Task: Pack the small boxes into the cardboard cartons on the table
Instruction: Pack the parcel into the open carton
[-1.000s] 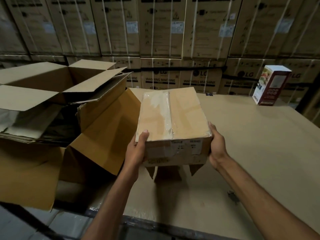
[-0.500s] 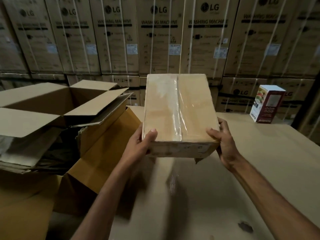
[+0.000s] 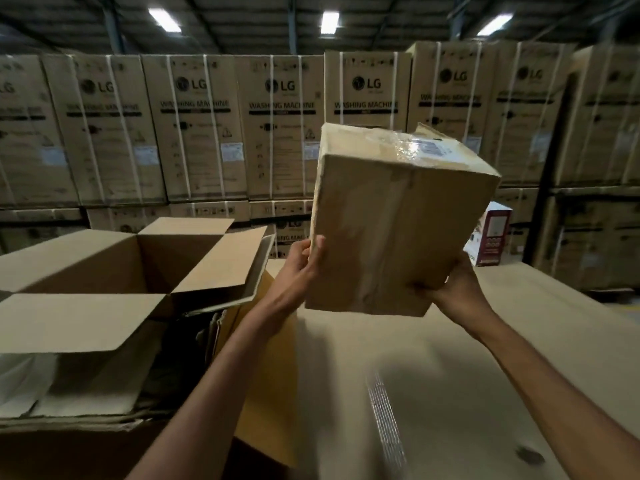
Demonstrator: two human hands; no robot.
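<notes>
A taped cardboard box (image 3: 394, 220) is held above the worktop (image 3: 467, 375), tilted, in the middle of the scene. The left hand (image 3: 301, 261) is at its near left edge and the right hand (image 3: 450, 282) is under its near right corner. To the left stands an open carton (image 3: 131, 271) with its flaps spread outward. On the far right of the worktop, partly hidden behind the held box, stands a small printed box (image 3: 491, 237). Behind everything, stacked washing machine cartons (image 3: 280, 126) form a wall.
</notes>
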